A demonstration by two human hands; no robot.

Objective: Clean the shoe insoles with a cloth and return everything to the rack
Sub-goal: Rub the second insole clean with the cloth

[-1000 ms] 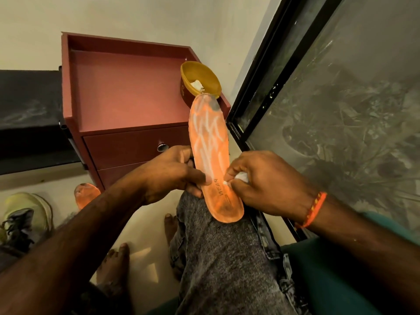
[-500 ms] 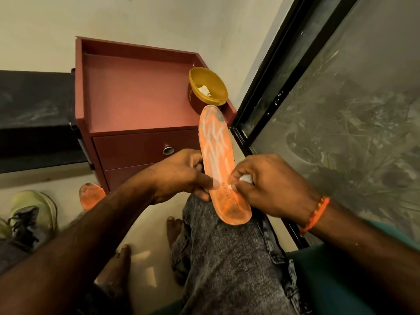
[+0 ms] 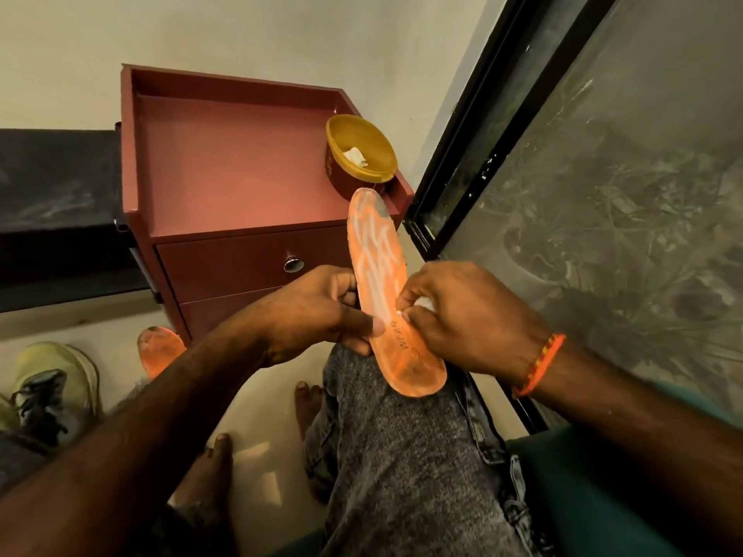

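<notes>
An orange insole (image 3: 378, 259) with white streaks and the word WEAR rests heel-down on my right knee, toe pointing up and away. My left hand (image 3: 317, 311) grips its left edge near the middle, thumb across the top. My right hand (image 3: 462, 319) pinches a small white cloth (image 3: 422, 304) against the insole's right side, just above the lettering. Most of the cloth is hidden inside my fingers. A second orange insole (image 3: 159, 349) lies on the floor by the cabinet's lower left corner.
A red cabinet (image 3: 241, 162) with a drawer stands ahead, a yellow bowl (image 3: 362, 154) holding a white scrap on its right corner. A yellowish shoe (image 3: 52, 391) sits on the floor at the left. A dark-framed window (image 3: 462, 162) runs along the right.
My right hand with the cloth has slid slightly up the insole from the heel lettering. My head has tilted, shifting the whole scene right and down.
</notes>
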